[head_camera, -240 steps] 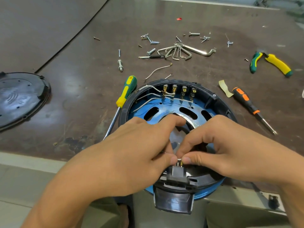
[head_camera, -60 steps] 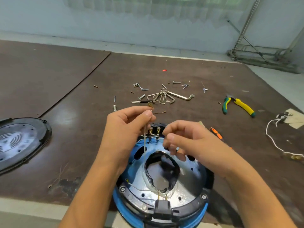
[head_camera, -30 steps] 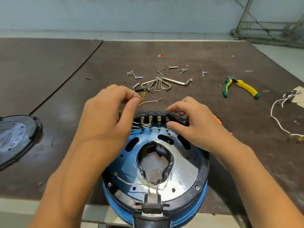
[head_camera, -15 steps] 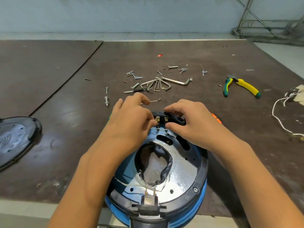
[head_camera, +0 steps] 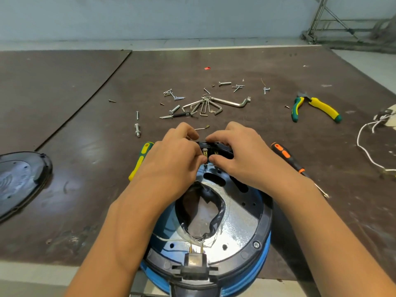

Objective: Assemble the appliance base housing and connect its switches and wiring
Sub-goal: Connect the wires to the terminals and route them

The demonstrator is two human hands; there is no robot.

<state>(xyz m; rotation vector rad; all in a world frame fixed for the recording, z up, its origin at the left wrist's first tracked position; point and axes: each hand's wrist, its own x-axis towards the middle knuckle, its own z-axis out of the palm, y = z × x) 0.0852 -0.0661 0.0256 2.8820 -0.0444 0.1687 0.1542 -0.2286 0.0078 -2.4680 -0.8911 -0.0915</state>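
The round blue-and-black base housing (head_camera: 264,221) lies open side up at the table's front edge. A black switch block with brass terminals (head_camera: 211,151) sits on its far rim. My left hand (head_camera: 173,159) is pinched shut at those terminals on a wire end that its fingers hide. My right hand (head_camera: 242,155) grips the switch block between thumb and forefinger. A thin white wire (head_camera: 165,239) runs along the near left of the housing floor. The black plug connector (head_camera: 195,261) sits in the near rim.
A yellow-green screwdriver (head_camera: 140,159) lies left of the housing and an orange-black screwdriver (head_camera: 287,157) right of it. Hex keys (head_camera: 205,106), scattered screws (head_camera: 175,97) and a loose wire (head_camera: 202,127) lie beyond. Pliers (head_camera: 315,106) and a white cord (head_camera: 368,151) are right, a black cover (head_camera: 19,181) left.
Both hands left the near plug connector and went to the far rim. My left hand brought a lifted wire down to the terminals. The fingertips have since closed in on the switch block.
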